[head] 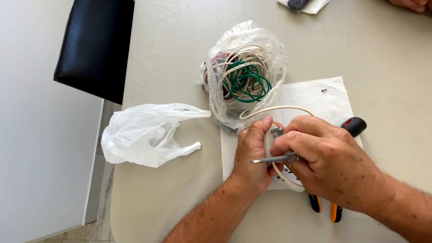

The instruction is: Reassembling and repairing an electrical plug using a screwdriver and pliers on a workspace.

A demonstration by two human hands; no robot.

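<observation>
My left hand (pixel 252 155) grips a white plug-like part with a cream cable (pixel 274 109) that loops up toward a clear bag. Metal prongs (pixel 277 131) show between my thumbs. My right hand (pixel 326 164) holds a thin metal-shafted screwdriver (pixel 270 159), its tip pointing left across my left hand. Both hands rest over a white paper towel (pixel 319 99). A clear plastic bag (pixel 245 74) with coiled cream, green and red wires lies just behind my hands.
A crumpled white plastic bag (pixel 144 135) lies at the left of the beige table (pixel 180 54). A black-and-red handle (pixel 355 126) and orange-black tool handles (pixel 324 207) poke out from under my right hand. A tiny screw (pixel 324 90) sits on the towel. A black chair (pixel 96 45) stands at the left. Another person's hand (pixel 411 4) shows top right.
</observation>
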